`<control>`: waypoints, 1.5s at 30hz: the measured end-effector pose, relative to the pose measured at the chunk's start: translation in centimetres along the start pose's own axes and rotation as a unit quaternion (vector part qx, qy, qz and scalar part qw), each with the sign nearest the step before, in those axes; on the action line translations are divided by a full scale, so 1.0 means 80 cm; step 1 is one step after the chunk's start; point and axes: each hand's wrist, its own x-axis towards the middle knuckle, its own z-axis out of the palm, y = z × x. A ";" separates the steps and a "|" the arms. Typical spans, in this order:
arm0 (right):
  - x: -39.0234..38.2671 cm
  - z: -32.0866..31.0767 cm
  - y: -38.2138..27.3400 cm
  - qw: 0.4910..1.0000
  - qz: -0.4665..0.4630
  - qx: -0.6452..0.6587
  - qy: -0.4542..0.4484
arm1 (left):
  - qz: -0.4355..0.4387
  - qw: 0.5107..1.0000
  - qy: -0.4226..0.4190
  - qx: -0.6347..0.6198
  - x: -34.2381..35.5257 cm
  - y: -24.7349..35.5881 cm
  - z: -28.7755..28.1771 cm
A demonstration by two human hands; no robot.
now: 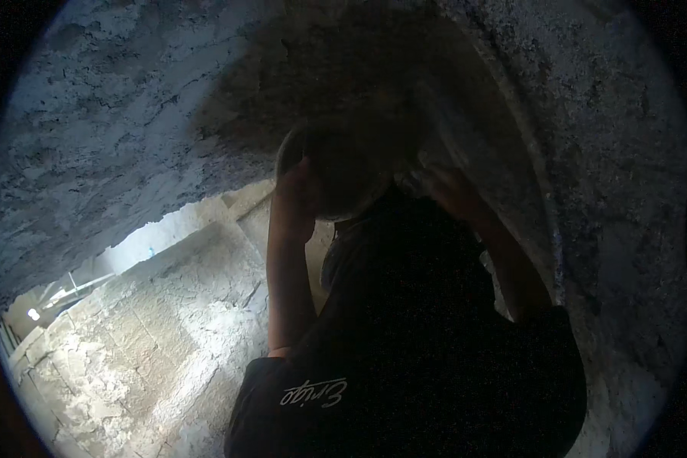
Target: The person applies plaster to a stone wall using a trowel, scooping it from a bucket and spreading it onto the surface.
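Observation:
In deep shadow, my left hand [298, 183] grips the left side of a round, dark, bowl-like container [336, 168], its thumb at the rim. My right hand [446, 187] is at the right of the container, fingers curled on something too dark to make out. Both bare forearms come up from the sleeves of my dark T-shirt, which fills the lower middle of the view.
A rough grey plastered surface [114, 114] overhangs at upper left. A curved edge runs down the rough wall [618, 191] on the right. At lower left lies a sunlit, dusty, cracked surface [130, 351], with pale pipes [80, 286] in the bright gap beside it.

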 end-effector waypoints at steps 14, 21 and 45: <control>-0.042 -0.053 0.102 0.965 0.230 0.084 -0.097 | -0.001 0.999 0.003 -0.046 -0.014 -0.024 -0.019; -0.080 -0.109 -0.051 0.922 0.162 -0.349 -0.034 | -0.058 0.987 -0.091 -0.119 0.002 -0.031 0.012; 0.021 -0.076 -0.215 0.835 -0.067 -0.543 -0.055 | -0.069 0.971 -0.123 -0.194 0.008 -0.047 0.020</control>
